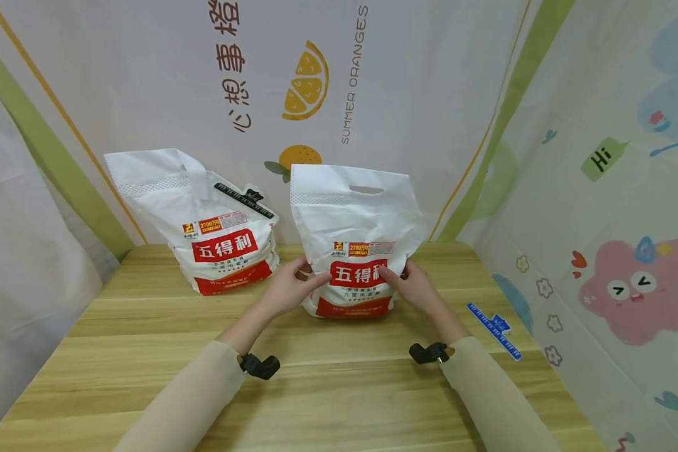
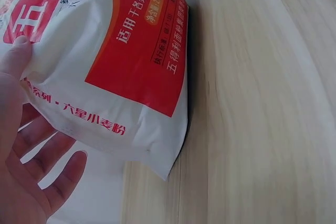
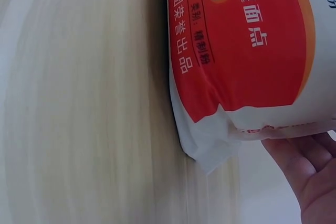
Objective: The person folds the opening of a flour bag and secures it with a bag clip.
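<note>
A white and red bag of wheat flour [image 1: 350, 220] stands upright on the wooden table, its flat top with a slot handle rising above the printed front. My left hand [image 1: 288, 285] holds its left side, thumb laid on the front near the red label. In the left wrist view the fingers [image 2: 65, 179] of that hand are spread along the side of the bag. On the opposite side my right hand [image 1: 415, 282] grips the bag, its thumb also on the front. Its fingers [image 3: 294, 163] reach under the bag's side edge in the right wrist view.
A second flour bag [image 1: 226, 251] leans at the back left, with a black strip-shaped piece [image 1: 245, 199] against its upper right. A similar blue strip [image 1: 494, 329] lies near the table's right edge. Printed curtains [image 1: 429, 75] hang close behind the table [image 1: 328, 389].
</note>
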`<state>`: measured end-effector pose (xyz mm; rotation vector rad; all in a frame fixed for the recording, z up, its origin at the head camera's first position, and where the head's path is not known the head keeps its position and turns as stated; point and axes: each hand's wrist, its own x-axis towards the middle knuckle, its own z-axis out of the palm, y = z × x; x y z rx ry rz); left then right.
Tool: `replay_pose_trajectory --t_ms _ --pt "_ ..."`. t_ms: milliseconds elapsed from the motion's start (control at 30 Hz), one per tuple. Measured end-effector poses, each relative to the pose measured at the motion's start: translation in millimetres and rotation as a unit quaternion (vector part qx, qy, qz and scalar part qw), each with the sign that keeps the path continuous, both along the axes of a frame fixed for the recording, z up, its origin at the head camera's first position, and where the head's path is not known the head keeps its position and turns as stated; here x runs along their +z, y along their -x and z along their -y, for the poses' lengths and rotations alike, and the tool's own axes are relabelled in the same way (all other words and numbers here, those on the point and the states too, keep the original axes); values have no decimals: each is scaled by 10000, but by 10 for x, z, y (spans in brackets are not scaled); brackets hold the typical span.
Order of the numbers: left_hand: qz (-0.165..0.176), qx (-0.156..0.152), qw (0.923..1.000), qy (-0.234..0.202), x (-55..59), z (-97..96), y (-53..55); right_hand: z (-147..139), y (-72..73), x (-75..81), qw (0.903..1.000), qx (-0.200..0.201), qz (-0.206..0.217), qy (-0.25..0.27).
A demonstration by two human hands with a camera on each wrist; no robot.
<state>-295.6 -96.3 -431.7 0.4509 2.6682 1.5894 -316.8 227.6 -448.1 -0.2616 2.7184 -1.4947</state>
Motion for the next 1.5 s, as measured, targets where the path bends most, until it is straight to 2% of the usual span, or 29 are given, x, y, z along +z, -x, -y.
replay_pose_trajectory --t_ms 200,500,833,1033,1500 --pt "-136 135 9995 254 15 151 -64 115 -12 1 9999 88 93 12" --pt "-51 302 9985 446 -7 357 -134 300 -45 -2 9997 239 18 -9" --pt "-67 370 9980 499 0 457 -191 397 -74 10 9997 257 -42 -29" --pt "64 410 9983 404 -5 554 -247 474 -86 -18 9994 359 -3 -13" --pt "-136 458 9959 768 14 639 -349 564 -140 -27 9989 445 30 174"
